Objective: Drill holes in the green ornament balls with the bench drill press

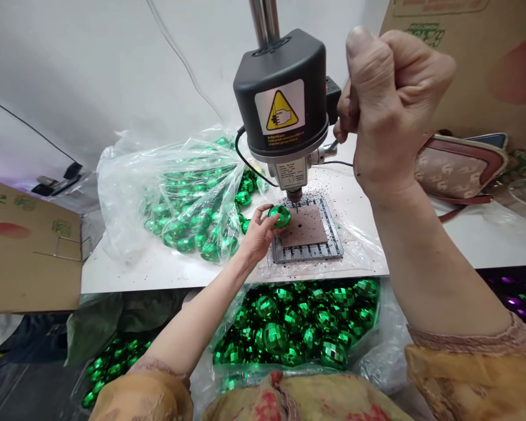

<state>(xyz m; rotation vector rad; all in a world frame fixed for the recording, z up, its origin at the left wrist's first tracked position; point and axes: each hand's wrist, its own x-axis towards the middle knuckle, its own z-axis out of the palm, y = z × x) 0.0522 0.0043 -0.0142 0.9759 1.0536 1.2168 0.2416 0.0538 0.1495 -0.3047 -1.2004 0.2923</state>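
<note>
My left hand [263,233] pinches a shiny green faceted ball [280,216] between thumb and fingers. It holds the ball at the left edge of a brown board [304,227], which has a small dark hole and lies on the slotted metal base plate [333,248]. Above stands a black drill press [280,93], its chuck [294,195] just over the board and right of the ball. Raised at the right of the machine, my right hand [390,93] is closed around the press's feed lever [332,146], most of which the fist hides.
On the table's left lies a clear plastic bag [127,199] of green balls. Below the front edge, more green balls [289,327] fill a lined container. A patterned bag [451,166] sits at the right, with cardboard boxes [30,251] at both sides. Dark shavings litter the plate area.
</note>
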